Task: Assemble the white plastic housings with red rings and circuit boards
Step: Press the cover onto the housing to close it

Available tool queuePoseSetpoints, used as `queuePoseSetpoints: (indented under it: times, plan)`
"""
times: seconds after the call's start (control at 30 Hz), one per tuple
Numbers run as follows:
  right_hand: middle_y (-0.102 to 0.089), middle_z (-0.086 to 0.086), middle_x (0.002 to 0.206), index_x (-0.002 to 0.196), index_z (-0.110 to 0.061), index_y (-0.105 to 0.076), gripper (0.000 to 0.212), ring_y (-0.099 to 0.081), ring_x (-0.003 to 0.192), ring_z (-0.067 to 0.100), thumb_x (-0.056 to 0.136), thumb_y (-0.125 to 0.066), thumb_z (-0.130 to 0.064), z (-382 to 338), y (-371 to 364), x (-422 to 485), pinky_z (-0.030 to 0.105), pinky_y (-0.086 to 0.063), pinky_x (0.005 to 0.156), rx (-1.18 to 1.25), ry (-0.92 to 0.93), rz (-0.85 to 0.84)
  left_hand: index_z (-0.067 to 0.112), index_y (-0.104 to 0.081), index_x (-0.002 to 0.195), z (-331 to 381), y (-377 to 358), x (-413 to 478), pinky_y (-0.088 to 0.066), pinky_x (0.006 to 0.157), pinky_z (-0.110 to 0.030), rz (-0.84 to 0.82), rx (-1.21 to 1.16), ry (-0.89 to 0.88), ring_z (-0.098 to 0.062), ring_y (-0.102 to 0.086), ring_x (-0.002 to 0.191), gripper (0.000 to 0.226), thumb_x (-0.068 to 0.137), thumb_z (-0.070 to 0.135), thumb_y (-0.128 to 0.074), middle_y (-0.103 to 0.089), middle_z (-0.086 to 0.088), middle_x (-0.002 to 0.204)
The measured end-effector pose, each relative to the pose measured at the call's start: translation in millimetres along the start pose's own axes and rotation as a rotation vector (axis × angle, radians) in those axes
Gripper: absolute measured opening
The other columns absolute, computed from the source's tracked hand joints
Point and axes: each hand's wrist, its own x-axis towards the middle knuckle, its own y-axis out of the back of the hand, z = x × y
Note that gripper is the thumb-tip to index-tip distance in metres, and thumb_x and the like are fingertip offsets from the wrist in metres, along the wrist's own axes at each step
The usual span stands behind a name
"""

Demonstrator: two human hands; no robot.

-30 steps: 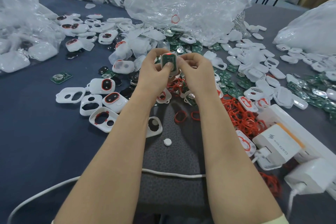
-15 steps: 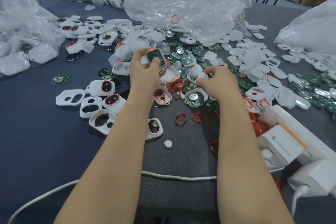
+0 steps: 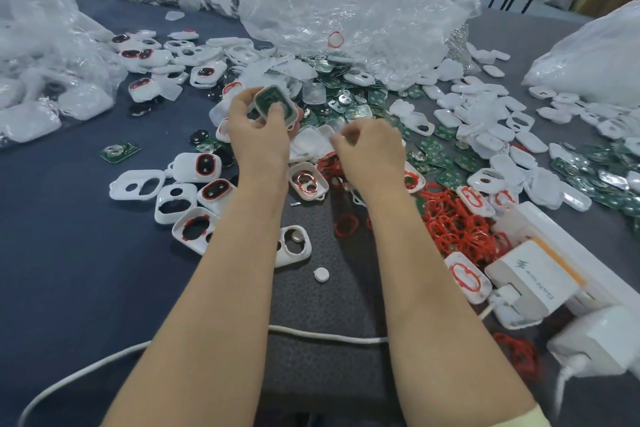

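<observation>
- The left hand has its fingers curled round a white housing with a green circuit board inside.
- The right hand curls its fingers over white covers; if it holds one, I cannot tell.

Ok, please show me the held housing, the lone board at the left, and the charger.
held housing [image 3: 275, 103]: head view, green board inside it.
lone board [image 3: 119, 150]: head view, its centre.
charger [image 3: 530, 274]: head view, its top face.

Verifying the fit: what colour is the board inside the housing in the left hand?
Green board in the white plastic housing; head view.
</observation>
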Motion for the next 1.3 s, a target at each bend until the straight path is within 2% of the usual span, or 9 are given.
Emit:
queuePoseSetpoints:
  times: [0.1, 0.27, 0.37, 0.67, 0.83, 0.97, 1.07, 1.2, 1.3]
  plan:
    - [-0.06, 0.008, 0.117, 0.105, -0.017, -0.068, 0.031, -0.051, 0.112, 0.029, 0.094, -0.053, -0.043, -2.3, -7.8, -0.1, 0.041, -0.041, 0.096, -0.091, -0.053, -0.035, 0.014, -0.05, 0.104, -1.6, -1.1, -1.3, -0.058, 0.064, -0.023, -0.042, 0.065, -0.007, -0.016, -0.069, 0.069, 0.023, 0.093, -0.007, -0.05, -0.059, 0.001, 0.087]
    - [-0.066, 0.002, 0.092, 0.092, -0.016, -0.068, 0.012, -0.059, 0.087, 0.017, 0.09, -0.059, -0.024, 5.8, -1.0, 2.2, 0.025, -0.04, 0.073, 0.238, -0.111, 0.095, 0.011, -0.051, 0.106, -1.8, -0.8, -2.7, -0.056, 0.062, -0.022, -0.081, 0.055, 0.05, -0.013, -0.069, 0.06, 0.022, 0.092, -0.007, -0.051, -0.061, -0.005, 0.087]
    - [-0.061, -0.005, 0.078, 0.085, -0.017, -0.066, 0.008, -0.056, 0.077, 0.011, 0.088, -0.062, -0.022, 12.5, 6.9, 3.6, 0.021, -0.039, 0.067, 0.362, -0.135, 0.127, 0.011, -0.052, 0.106, -2.2, -1.2, -3.9, -0.058, 0.068, -0.024, -0.146, 0.04, 0.116, -0.017, -0.071, 0.069, 0.021, 0.093, -0.005, -0.052, -0.063, -0.008, 0.089]
    - [-0.054, -0.014, 0.076, 0.087, -0.019, -0.058, 0.006, -0.053, 0.071, 0.0, 0.09, -0.061, -0.014, 16.3, 10.5, 2.6, 0.003, -0.038, 0.06, 0.503, -0.118, 0.266, 0.012, -0.053, 0.112, -2.8, -1.5, -5.9, -0.059, 0.075, -0.027, -0.209, 0.074, 0.18, -0.024, -0.071, 0.086, 0.022, 0.095, -0.003, -0.051, -0.063, -0.011, 0.098]
    - [-0.068, -0.01, 0.092, 0.1, -0.021, -0.067, 0.013, -0.063, 0.081, -0.004, 0.087, -0.067, -0.017, 12.1, 17.2, 2.7, 0.011, -0.05, 0.072, 0.83, -0.153, 0.13, 0.015, -0.054, 0.106, -1.9, -1.9, -7.2, -0.059, 0.07, -0.025, -0.248, 0.118, 0.157, -0.019, -0.072, 0.076, 0.02, 0.095, -0.002, -0.052, -0.066, -0.011, 0.093]
    - [-0.071, 0.0, 0.096, 0.109, -0.009, -0.068, 0.021, -0.066, 0.084, 0.0, 0.089, -0.067, -0.013, 7.2, 15.3, 0.8, 0.021, -0.055, 0.077, 0.835, -0.096, 0.157, 0.021, -0.053, 0.1, -4.0, -2.9, -10.3, -0.058, 0.071, -0.028, -0.303, 0.216, 0.05, -0.026, -0.073, 0.083, 0.023, 0.095, -0.001, -0.052, -0.069, -0.013, 0.091]
    - [-0.069, -0.002, 0.093, 0.114, -0.003, -0.066, 0.027, -0.066, 0.083, 0.001, 0.088, -0.067, -0.011, 1.6, 12.9, -0.7, 0.016, -0.053, 0.078, 0.87, -0.037, 0.123, 0.023, -0.054, 0.098, -5.0, -3.5, -11.4, -0.059, 0.073, -0.03, -0.316, 0.217, 0.041, -0.028, -0.072, 0.086, 0.024, 0.094, -0.001, -0.053, -0.07, -0.013, 0.088]
    - [-0.069, -0.006, 0.094, 0.106, -0.011, -0.068, 0.017, -0.066, 0.086, 0.004, 0.09, -0.065, -0.019, -1.7, 8.2, -2.7, 0.02, -0.053, 0.081, 0.793, 0.022, 0.066, 0.021, -0.055, 0.102, -5.2, -2.5, -10.5, -0.058, 0.074, -0.029, -0.302, 0.184, 0.063, -0.023, -0.072, 0.083, 0.023, 0.094, 0.0, -0.053, -0.07, -0.014, 0.09]
    - [-0.067, -0.005, 0.093, 0.095, -0.018, -0.063, 0.007, -0.067, 0.088, 0.012, 0.089, -0.064, -0.013, 0.1, 7.7, -1.5, 0.024, -0.053, 0.078, 0.758, 0.034, 0.058, 0.023, -0.055, 0.098, -5.1, -3.0, -11.0, -0.058, 0.072, -0.026, -0.335, 0.168, 0.059, -0.017, -0.072, 0.077, 0.023, 0.094, 0.0, -0.055, -0.07, -0.01, 0.085]
